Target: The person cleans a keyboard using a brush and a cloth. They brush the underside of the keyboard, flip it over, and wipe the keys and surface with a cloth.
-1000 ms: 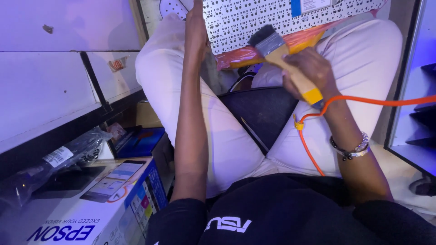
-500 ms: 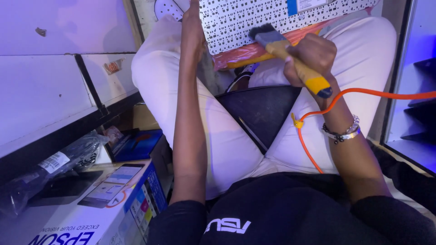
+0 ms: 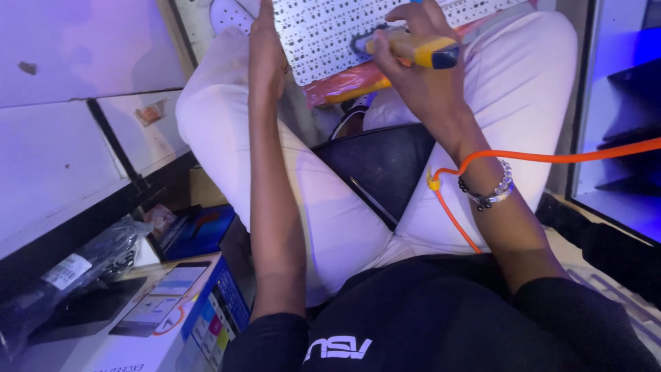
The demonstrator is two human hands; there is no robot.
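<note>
The person sits with knees up and a white keyboard part (image 3: pixel 344 31), full of small holes and marks, rests on the lap at 12 o'clock. The right hand (image 3: pixel 420 76) has its fingers wrapped tight around the yellow handle of a paintbrush (image 3: pixel 413 49). The brush lies across the keyboard part, with its dark end at 9 o'clock of the hand, touching the white face. The left hand (image 3: pixel 267 48) is at 9 o'clock of the keyboard part, held flat against its edge with the fingers together; it is not clear whether they grip it. Under the keyboard part sits an orange wrapper (image 3: pixel 344 86). An orange cord (image 3: pixel 551 157) runs across the right wrist, just beside a bead bracelet (image 3: pixel 490 193). A black laptop (image 3: pixel 375 165) lies between the legs at 6 o'clock of the brush. At 8 o'clock, well apart, a printer box (image 3: pixel 172 331) stands with a plastic bag (image 3: pixel 76 269) on top.
</note>
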